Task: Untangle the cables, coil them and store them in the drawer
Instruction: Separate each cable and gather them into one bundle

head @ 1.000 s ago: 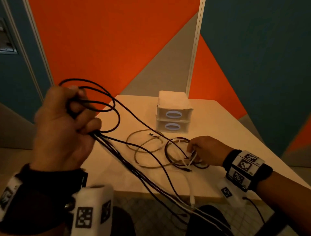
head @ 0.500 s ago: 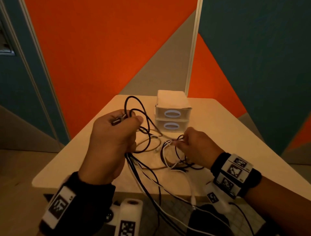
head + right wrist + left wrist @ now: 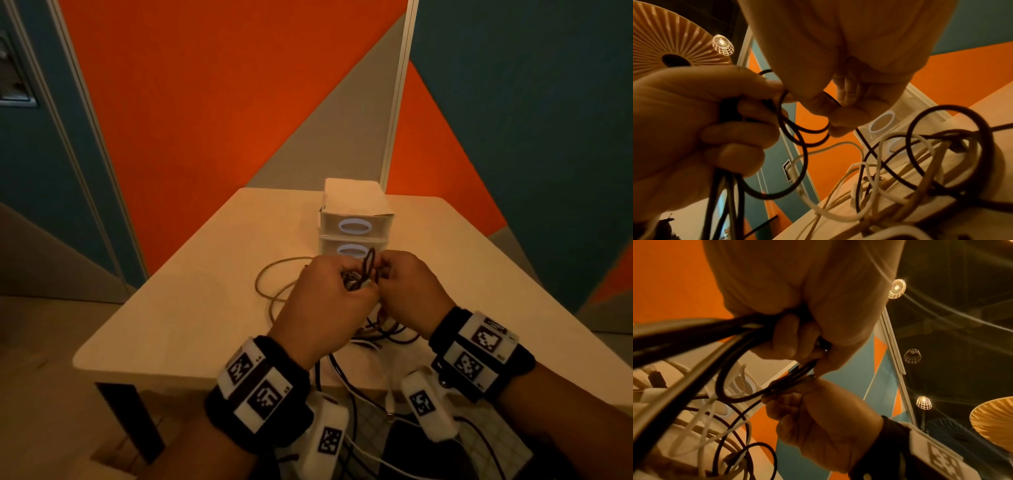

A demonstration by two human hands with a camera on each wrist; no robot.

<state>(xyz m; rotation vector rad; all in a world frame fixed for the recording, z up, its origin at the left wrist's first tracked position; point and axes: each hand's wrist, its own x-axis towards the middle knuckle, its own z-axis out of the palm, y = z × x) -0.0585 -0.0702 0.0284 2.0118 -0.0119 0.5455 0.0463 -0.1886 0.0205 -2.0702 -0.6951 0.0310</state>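
Both hands meet above the table's middle, just in front of the drawer unit (image 3: 354,226). My left hand (image 3: 337,287) grips a bundle of black cable (image 3: 694,334) in its curled fingers; a plug end shows by its fingertips. My right hand (image 3: 388,279) pinches small loops of the same black cable (image 3: 797,129) right beside the left fingers. A short black loop (image 3: 369,262) sticks up between the hands. More black strands and a white cable (image 3: 838,211) hang off the table's near edge.
A beige cable (image 3: 270,277) lies looped on the table (image 3: 205,291) left of the hands, tangled with white and dark cables under them. The white two-drawer unit has both drawers closed, ring handles facing me. Orange and teal wall panels stand behind.
My left hand came down from high on the left to the middle with its black cable. My right hand lifted off the tangle on the table and met it.
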